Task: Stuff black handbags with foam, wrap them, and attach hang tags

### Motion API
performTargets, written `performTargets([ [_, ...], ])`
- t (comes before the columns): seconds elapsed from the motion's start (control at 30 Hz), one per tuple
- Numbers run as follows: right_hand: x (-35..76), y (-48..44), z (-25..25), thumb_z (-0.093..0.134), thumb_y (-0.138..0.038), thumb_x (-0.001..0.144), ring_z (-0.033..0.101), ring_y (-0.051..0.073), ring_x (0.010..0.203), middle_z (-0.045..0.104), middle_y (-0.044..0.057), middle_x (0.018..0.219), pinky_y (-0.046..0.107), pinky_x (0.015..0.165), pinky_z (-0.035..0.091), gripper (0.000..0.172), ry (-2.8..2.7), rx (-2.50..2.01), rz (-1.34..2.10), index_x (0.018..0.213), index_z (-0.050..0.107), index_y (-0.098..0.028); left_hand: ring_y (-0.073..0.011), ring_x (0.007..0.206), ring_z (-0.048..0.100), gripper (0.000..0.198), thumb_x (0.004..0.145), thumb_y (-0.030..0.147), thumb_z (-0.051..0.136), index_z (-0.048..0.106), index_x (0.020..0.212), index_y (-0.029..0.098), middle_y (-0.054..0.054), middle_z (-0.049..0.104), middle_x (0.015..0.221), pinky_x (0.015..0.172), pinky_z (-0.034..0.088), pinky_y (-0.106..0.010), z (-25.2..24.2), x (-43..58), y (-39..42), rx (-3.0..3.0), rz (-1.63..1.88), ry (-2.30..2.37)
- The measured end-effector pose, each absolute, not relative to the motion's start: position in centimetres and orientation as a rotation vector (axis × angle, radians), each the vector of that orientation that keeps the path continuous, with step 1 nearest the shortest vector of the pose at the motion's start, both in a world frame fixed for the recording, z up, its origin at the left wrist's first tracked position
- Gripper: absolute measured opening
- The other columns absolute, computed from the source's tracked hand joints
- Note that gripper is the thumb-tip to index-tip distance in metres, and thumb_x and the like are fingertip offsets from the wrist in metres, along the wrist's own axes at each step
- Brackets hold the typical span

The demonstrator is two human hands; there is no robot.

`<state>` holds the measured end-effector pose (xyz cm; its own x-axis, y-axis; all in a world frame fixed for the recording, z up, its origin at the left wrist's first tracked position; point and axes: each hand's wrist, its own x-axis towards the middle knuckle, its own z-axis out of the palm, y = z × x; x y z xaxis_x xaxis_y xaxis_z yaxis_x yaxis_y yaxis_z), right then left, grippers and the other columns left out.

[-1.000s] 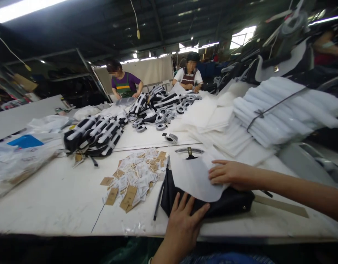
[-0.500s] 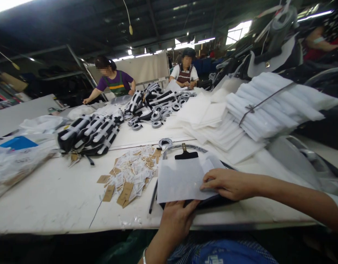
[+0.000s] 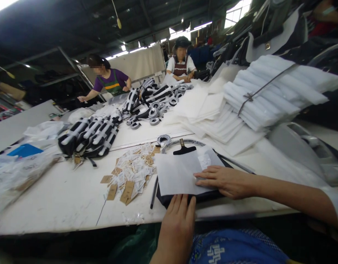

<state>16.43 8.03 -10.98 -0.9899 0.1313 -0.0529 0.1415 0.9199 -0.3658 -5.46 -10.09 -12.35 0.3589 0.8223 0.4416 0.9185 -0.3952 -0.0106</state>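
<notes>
A dark bag [image 3: 169,200] with a black closure tab [image 3: 184,150] lies flat near the table's front edge. Over it is a white sheet [image 3: 177,174], and a small shiny clear packet [image 3: 204,160] rests on the sheet's upper right. My left hand [image 3: 179,216] presses on the bag's near edge, just below the sheet, fingers stretched out. My right hand [image 3: 226,180] lies on the right part of the sheet with its fingers extended and flat.
Left of the bag is a heap of paper tags [image 3: 136,168]. Bundled black straps [image 3: 89,135] lie farther left. White foam sheets [image 3: 212,117] and a tied foam bundle [image 3: 270,91] stand behind. Two people [image 3: 111,79] work across the table [image 3: 75,198].
My right hand has flattened on the sheet, uncovering the shiny packet. My left hand's fingers have straightened and now point forward. The camera view has shifted slightly.
</notes>
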Motion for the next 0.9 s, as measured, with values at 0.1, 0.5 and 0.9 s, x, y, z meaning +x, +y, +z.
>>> performTargets([
  [0.1,16.6,8.1,-11.5,0.051,-0.007,0.076,0.047,0.031,0.135,0.036,0.011,0.158,0.055,0.111,0.036,0.077,3.097,0.196,-0.585,0.151,0.041,-0.024,-0.0168,0.095,0.070,0.026,0.098,0.022,0.051,0.063,0.119,0.014,-0.007,0.074,0.108,0.083,0.058,-0.028,-8.2,-3.6,-9.0,-2.462,-0.668,-1.453],
  [0.5,21.6,5.6,-12.6,0.043,-0.009,0.097,0.066,0.019,0.108,0.071,0.013,0.116,0.033,0.094,0.056,0.042,3.561,0.445,-0.829,0.135,0.060,-0.019,-0.0295,0.147,0.031,0.077,0.089,0.029,0.068,0.027,0.154,0.029,-0.014,0.025,0.162,0.115,0.039,-0.051,-15.9,-6.3,-3.8,-2.665,-0.177,-1.657],
  [0.9,33.7,2.7,-8.9,0.067,-0.048,0.087,0.075,0.023,0.079,0.075,0.008,0.098,0.032,0.069,0.065,0.049,1.885,2.505,-2.273,0.128,0.065,-0.021,-0.0271,0.145,0.035,0.068,0.094,0.017,0.051,0.025,0.156,0.027,-0.010,0.022,0.164,0.112,0.044,-0.048,-17.4,-6.8,-4.0,-2.545,-0.200,-1.510],
])
